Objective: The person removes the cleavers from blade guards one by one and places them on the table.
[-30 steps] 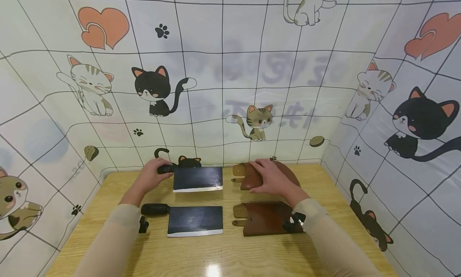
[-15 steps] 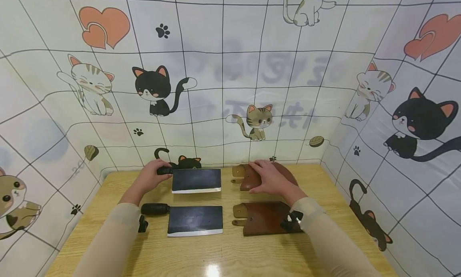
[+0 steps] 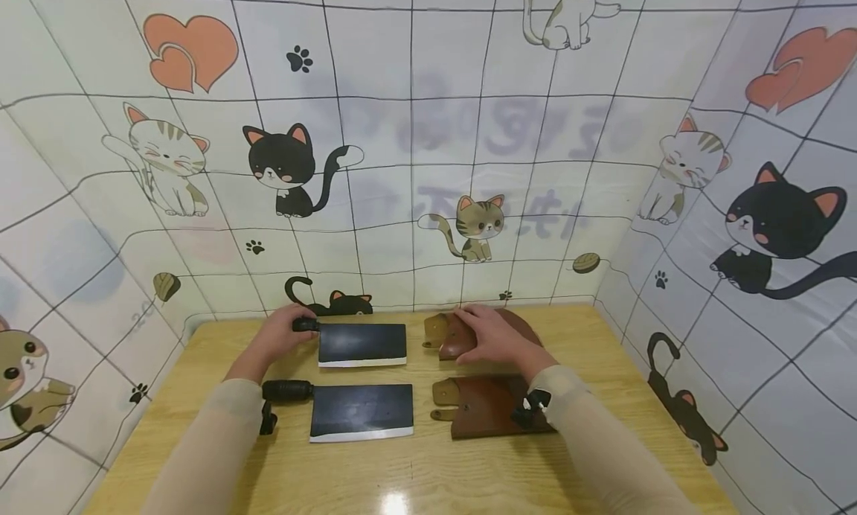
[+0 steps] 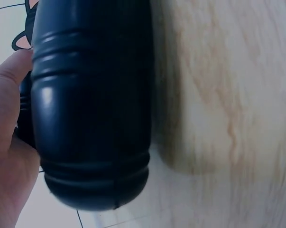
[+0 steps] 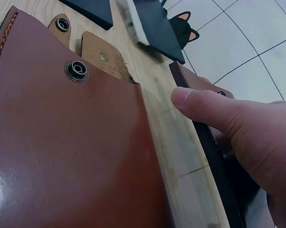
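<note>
My left hand (image 3: pixel 281 330) grips the black handle of the rear cleaver (image 3: pixel 363 344), whose dark blade has a pale edge facing me. In the left wrist view, the hand (image 4: pixel 9 109) appears behind the large handle of the front cleaver (image 4: pixel 93 114). That front cleaver (image 3: pixel 363 411) lies on the table below the rear one. With thumb and fingers my right hand (image 3: pixel 494 338) holds the rear brown leather knife sheath (image 3: pixel 457 339); its thumb presses along the sheath's side in the right wrist view. The sheath's open end, with a tan strap, faces the blade across a gap.
A second brown leather sheath (image 3: pixel 485 403) lies in front, right of the front cleaver, partly beneath my right wrist. Its snap stud (image 5: pixel 76 71) and tan straps show up close. The wooden table (image 3: pixel 375 474) meets a cat-patterned cloth wall (image 3: pixel 415 240) behind and at both sides.
Both hands have come slightly toward me, bringing the rear cleaver and the rear sheath with them. The sheath has also shifted a little left. The front cleaver and front sheath stay put.
</note>
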`<state>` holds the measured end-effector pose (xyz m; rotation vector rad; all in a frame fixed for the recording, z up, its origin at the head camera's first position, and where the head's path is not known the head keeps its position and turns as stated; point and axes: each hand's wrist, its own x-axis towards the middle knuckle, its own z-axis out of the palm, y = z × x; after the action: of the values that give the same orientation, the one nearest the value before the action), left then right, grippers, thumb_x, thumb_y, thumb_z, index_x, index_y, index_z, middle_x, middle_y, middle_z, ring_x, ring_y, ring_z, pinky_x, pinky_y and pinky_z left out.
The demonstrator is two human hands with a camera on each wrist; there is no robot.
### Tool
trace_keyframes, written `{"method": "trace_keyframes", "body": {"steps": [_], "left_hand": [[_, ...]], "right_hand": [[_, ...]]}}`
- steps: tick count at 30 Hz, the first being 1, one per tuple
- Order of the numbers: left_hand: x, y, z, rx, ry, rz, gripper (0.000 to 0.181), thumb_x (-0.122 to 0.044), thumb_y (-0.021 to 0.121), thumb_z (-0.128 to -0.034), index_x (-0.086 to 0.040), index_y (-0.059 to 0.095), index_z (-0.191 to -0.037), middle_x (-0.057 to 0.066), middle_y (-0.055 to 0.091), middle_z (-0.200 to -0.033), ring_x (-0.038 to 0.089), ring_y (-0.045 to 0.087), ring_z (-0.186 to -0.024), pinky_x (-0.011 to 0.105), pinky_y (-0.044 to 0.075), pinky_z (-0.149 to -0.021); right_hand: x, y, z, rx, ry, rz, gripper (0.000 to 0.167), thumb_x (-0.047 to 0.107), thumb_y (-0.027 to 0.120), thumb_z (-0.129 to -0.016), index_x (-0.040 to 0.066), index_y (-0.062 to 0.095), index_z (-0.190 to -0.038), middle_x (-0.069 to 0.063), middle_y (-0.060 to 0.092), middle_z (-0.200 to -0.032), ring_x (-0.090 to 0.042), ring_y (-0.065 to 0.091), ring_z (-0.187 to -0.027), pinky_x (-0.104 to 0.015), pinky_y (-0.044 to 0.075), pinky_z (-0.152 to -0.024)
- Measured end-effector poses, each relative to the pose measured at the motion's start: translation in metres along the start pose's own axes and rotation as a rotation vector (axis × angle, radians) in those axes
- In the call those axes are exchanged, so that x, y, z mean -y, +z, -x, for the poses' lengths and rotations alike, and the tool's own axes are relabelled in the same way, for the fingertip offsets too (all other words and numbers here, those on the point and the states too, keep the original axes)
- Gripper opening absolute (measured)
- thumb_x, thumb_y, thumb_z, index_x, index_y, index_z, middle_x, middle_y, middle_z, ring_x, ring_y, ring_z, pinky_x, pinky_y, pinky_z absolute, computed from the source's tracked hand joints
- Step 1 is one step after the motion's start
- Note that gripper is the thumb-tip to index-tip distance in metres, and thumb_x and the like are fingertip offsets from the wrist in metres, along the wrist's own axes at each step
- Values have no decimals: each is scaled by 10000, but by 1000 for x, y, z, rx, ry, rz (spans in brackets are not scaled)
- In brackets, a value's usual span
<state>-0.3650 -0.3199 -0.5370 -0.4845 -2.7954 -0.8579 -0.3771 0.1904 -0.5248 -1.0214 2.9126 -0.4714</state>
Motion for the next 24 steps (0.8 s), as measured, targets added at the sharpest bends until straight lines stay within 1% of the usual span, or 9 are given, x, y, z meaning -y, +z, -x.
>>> {"method": "trace_keyframes", "body": {"steps": [3,8,15,17,20,24], "left_hand": [[4,5,1,5,-13,-2,332,-124,896,-947,-5,767,-1229,166,726,-1178,429,696,-1115,640,552,-977],[7,8,0,7,-6,1,325,-125,897,-937,-12,772,-1215,160,732,-1165,422,700,-1103,632,550,-977],[7,8,-2,15,8,-21,292,-100,892,-929,-11,777,-1183,173,739,-1164,441,699,-1112,640,540,-990],[7,9,-2,21,2,-29,290,-95,891,-931,-14,779,-1186,167,741,-1162,438,700,-1119,636,541,-1000],[6,10,-1,50,-22,-28,313,-108,893,-938,-7,774,-1209,168,730,-1179,438,692,-1141,636,532,-1018],[4,12,2,92,-64,-5,362,-110,888,-945,17,756,-1256,177,707,-1204,443,679,-1165,646,521,-1040]], "right_hand": [[1,2,-2,23,5,-4,1119,562,944,-857,37,416,-1693,-244,406,-1702,-478,371,-1572,-664,342,-1238],[1,6,-3,56,30,-8,1133,583,935,-859,69,396,-1712,-219,373,-1733,-446,335,-1603,-629,329,-1262],[-1,12,-5,55,2,-34,1137,577,946,-846,18,422,-1685,-259,395,-1706,-466,349,-1585,-652,352,-1237],[-2,15,-6,57,2,-30,1138,584,943,-848,19,420,-1686,-256,399,-1705,-461,355,-1584,-646,357,-1236],[-2,17,-7,73,14,-37,1139,587,938,-854,34,407,-1697,-238,398,-1712,-449,353,-1590,-632,359,-1241],[-5,21,-8,103,32,-93,1146,556,946,-860,34,381,-1709,-243,384,-1719,-463,347,-1592,-643,361,-1236]]}}
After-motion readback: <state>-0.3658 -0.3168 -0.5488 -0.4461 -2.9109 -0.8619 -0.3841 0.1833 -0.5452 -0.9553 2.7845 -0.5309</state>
